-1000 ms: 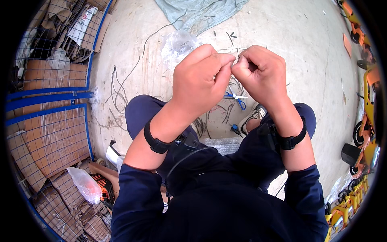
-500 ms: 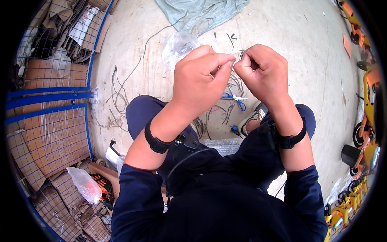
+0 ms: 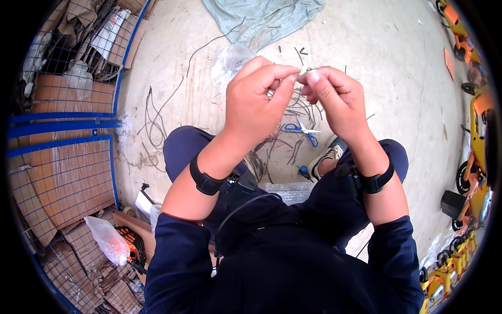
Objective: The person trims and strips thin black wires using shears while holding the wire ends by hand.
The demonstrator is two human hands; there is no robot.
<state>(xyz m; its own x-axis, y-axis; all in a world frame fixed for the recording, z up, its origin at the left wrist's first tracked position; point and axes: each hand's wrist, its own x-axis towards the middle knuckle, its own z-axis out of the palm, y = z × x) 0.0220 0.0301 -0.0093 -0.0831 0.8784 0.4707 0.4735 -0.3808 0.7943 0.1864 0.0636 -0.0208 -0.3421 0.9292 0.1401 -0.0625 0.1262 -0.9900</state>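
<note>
My left hand (image 3: 256,97) and my right hand (image 3: 334,99) meet fingertip to fingertip above the floor. Thumb and forefinger are pinched together on each, and a tiny thin piece seems to lie between them, too small to name. Past the right fingertips a short dark strand shows. Below the hands, scissors (image 3: 302,129) with blue handles lie spread on the floor. Cut dark wire pieces (image 3: 297,149) are scattered around them, partly covered by my hands and legs. A clear plastic bag (image 3: 226,65) rests just beyond my left hand.
A long dark cable (image 3: 151,123) curls along the floor at left. At the far side lies a grey-green cloth (image 3: 261,18). Blue wire-mesh cages (image 3: 68,123) holding cardboard stand at left. Yellow and orange wheeled items (image 3: 478,125) line the right edge.
My right hand has turned and its curled fingers have loosened, so the thumb now shows on top. The left hand stays pinched, its fingertips shifted slightly left.
</note>
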